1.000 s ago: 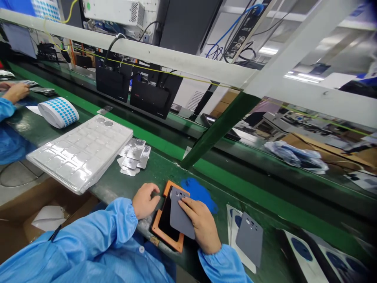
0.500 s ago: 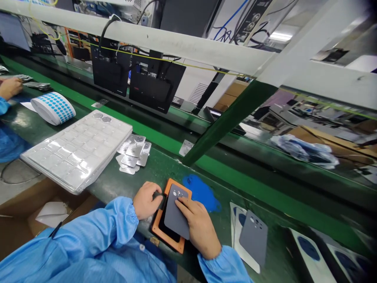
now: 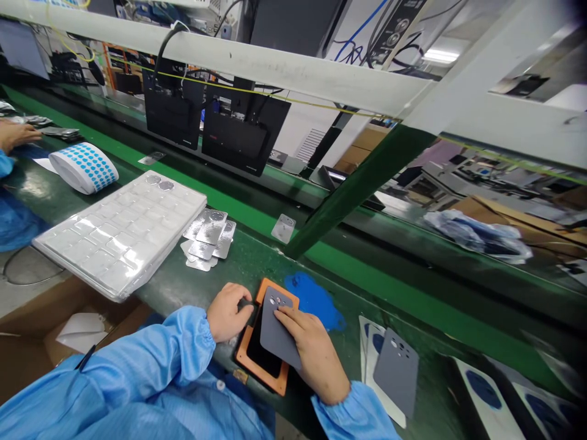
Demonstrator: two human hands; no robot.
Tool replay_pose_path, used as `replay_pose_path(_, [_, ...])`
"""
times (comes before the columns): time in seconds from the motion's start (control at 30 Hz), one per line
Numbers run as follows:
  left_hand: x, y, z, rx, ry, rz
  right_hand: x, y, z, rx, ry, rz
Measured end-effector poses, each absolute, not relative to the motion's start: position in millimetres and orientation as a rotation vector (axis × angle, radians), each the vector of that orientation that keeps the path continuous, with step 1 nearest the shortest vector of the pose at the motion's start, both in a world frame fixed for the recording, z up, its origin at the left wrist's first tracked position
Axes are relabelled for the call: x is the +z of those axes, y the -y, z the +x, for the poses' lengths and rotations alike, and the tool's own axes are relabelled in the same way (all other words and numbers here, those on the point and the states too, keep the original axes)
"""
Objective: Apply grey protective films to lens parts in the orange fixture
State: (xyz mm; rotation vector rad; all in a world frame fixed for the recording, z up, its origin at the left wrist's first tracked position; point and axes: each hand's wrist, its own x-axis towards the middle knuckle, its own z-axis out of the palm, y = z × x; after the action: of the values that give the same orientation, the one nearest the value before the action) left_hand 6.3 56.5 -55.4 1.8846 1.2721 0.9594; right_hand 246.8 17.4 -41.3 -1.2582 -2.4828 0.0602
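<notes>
My right hand (image 3: pixel 316 349) holds a dark grey phone back cover (image 3: pixel 279 324) with camera holes at its top end; the fingers lie over its upper face and the thumb is hidden. Tilted, the cover sits over an orange frame fixture (image 3: pixel 262 362) with a black inside. At the fixture's left edge rests my left hand (image 3: pixel 229 313), fingers loosely curled, thumb apart from them and nothing visible between. Beyond the fixture lies a blue patch (image 3: pixel 314 300) on the bench. A second grey back cover (image 3: pixel 397 371) rests on pale sheets at the right.
Left are a clear plastic tray stack (image 3: pixel 123 235), several silver stickers (image 3: pixel 211 235) and a roll of blue-dotted labels (image 3: pixel 85 168). A green post (image 3: pixel 362 189) rises behind the bench. A co-worker's hand (image 3: pixel 16 134) is at far left. Boxes (image 3: pixel 486 391) lie at right.
My right hand has shifted slightly right with the grey back cover, showing more of the fixture's black inside. My left hand stays put. Silver pieces on the green belt have moved slightly left.
</notes>
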Motion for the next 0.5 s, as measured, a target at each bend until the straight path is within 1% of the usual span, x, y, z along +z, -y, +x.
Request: replay_pose_path(0.5, [-56.9, -54.5, 6.1, 0.98, -1.273, 1.871, -47.8, -23.9, 245.2, 0.093, 2.523, -1.387])
